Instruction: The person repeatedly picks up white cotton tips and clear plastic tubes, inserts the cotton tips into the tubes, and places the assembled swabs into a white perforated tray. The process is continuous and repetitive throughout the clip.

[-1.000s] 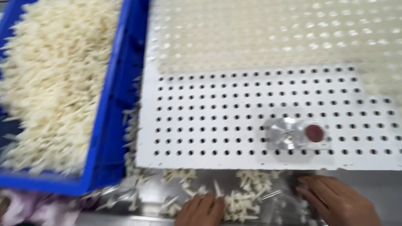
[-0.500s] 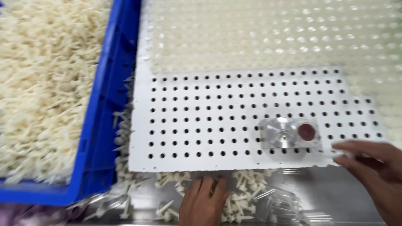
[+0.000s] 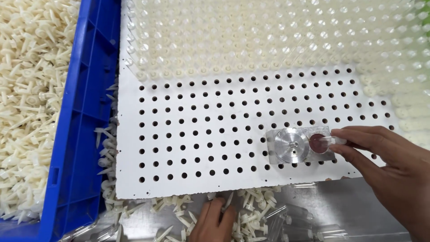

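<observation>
A grey metal table (image 3: 358, 201) carries everything here. A blue plastic crate (image 3: 85, 134), heaped with cream plastic pins, stands on its left side. Just beside the crate lies a white perforated board (image 3: 197, 152), its far rows filled with pale caps. Loose cream pins (image 3: 251, 210) are scattered on the table along the board's near edge and in the gap beside the crate. A few clear tubes (image 3: 291, 224), apparently vials, lie among them.

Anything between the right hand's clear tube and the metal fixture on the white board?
Nothing visible. The right hand holds the clear tube at the edge of the metal fixture, over its dark red disc.
</observation>
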